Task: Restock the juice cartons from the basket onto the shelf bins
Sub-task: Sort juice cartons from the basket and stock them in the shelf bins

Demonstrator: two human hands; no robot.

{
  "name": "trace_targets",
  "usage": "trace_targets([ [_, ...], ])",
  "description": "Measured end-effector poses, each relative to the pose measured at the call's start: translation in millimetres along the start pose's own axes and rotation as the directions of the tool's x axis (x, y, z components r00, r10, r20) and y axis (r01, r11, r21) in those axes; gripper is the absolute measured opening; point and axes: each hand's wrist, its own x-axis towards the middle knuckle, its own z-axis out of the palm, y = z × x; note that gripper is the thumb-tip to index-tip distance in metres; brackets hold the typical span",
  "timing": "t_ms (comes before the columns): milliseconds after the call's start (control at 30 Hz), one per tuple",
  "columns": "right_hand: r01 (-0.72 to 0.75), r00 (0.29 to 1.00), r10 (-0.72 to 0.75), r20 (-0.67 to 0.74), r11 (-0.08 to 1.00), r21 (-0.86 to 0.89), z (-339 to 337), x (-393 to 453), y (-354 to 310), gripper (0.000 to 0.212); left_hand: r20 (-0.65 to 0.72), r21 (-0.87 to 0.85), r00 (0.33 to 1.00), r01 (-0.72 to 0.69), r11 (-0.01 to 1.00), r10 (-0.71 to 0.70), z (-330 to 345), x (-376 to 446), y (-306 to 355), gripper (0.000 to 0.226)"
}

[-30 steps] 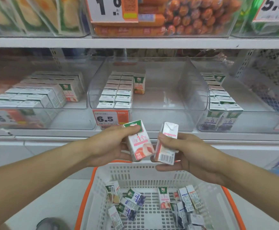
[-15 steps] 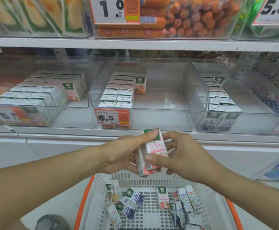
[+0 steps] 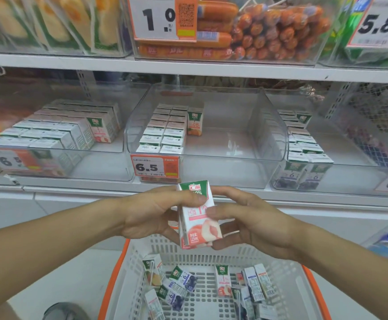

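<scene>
Two peach juice cartons (image 3: 197, 218), white with green tops, are pressed together upright above the basket. My left hand (image 3: 151, 211) grips them from the left with the thumb across the front. My right hand (image 3: 248, 222) holds them from the right, fingers curled round the side. Below, the white basket with an orange rim (image 3: 116, 271) holds several loose cartons (image 3: 181, 285), peach and blueberry kinds. On the shelf, the left clear bin (image 3: 56, 162) holds peach cartons, the middle bin (image 3: 234, 167) orange ones in two rows, and the right bin (image 3: 350, 174) blueberry ones.
Price tags hang on the bin fronts, one reading 6.5 (image 3: 156, 167). The upper shelf (image 3: 188, 68) carries bins of sausages (image 3: 269, 35) and packaged snacks. The middle bin's right half has bare floor. A wire mesh rack (image 3: 382, 116) stands at the far right.
The two cartons, held apart one in each hand a second ago, have been brought together into one stack gripped by both hands. The hands stay over the basket.
</scene>
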Motion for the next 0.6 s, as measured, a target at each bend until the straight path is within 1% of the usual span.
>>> trace_targets([
  [67,0.081,0.996,-0.086,-0.040,0.992,-0.100,6,4,3,0.047,0.004,0.178,1.000,-0.011,0.984,0.010,-4,-9,8,0.054],
  [100,0.127,0.989,-0.138,-0.061,0.978,-0.166,8,5,4,0.047,-0.006,0.283,1.000,-0.015,0.959,0.017,-7,-15,13,0.053],
  [167,0.229,0.960,-0.267,-0.084,0.921,-0.314,12,9,6,0.050,-0.045,0.450,0.997,-0.040,0.892,0.067,-11,-27,22,0.055],
  [200,0.284,0.939,-0.336,-0.075,0.879,-0.382,13,11,5,0.052,-0.070,0.517,0.990,-0.067,0.853,0.120,-12,-33,25,0.056],
  [233,0.337,0.916,-0.398,-0.053,0.833,-0.439,15,13,4,0.056,-0.102,0.596,0.975,-0.098,0.797,0.197,-13,-40,28,0.055],
  [300,0.424,0.864,-0.504,0.008,0.718,-0.551,16,17,-3,0.064,-0.161,0.777,0.915,-0.114,0.620,0.371,-18,-58,36,0.056],
  [333,0.451,0.825,-0.564,0.024,0.632,-0.630,14,19,-7,0.064,-0.175,0.840,0.883,-0.096,0.533,0.436,-23,-70,41,0.058],
  [367,0.460,0.768,-0.641,0.023,0.526,-0.715,10,22,-11,0.061,-0.186,0.874,0.859,-0.076,0.480,0.476,-31,-82,48,0.060],
  [433,0.416,0.599,-0.801,-0.001,0.311,-0.855,-5,31,-15,0.047,-0.227,0.884,0.814,-0.058,0.463,0.535,-55,-104,60,0.061],
  [467,0.364,0.526,-0.850,-0.016,0.242,-0.899,-14,37,-15,0.040,-0.258,0.884,0.779,-0.049,0.465,0.572,-70,-112,66,0.062],
  [500,0.299,0.482,-0.876,-0.027,0.193,-0.935,-23,43,-13,0.035,-0.286,0.893,0.740,-0.024,0.449,0.609,-86,-118,70,0.062],
  [533,0.222,0.464,-0.885,-0.031,0.150,-0.964,-32,48,-9,0.034,-0.308,0.910,0.702,0.021,0.414,0.642,-102,-120,73,0.064],
  [567,0.143,0.466,-0.884,-0.029,0.107,-0.984,-41,54,-3,0.035,-0.319,0.928,0.675,0.079,0.365,0.665,-118,-119,76,0.068],
  [600,0.073,0.483,-0.875,-0.027,0.072,-0.995,-49,59,3,0.038,-0.322,0.940,0.663,0.138,0.313,0.675,-133,-116,77,0.072],
])
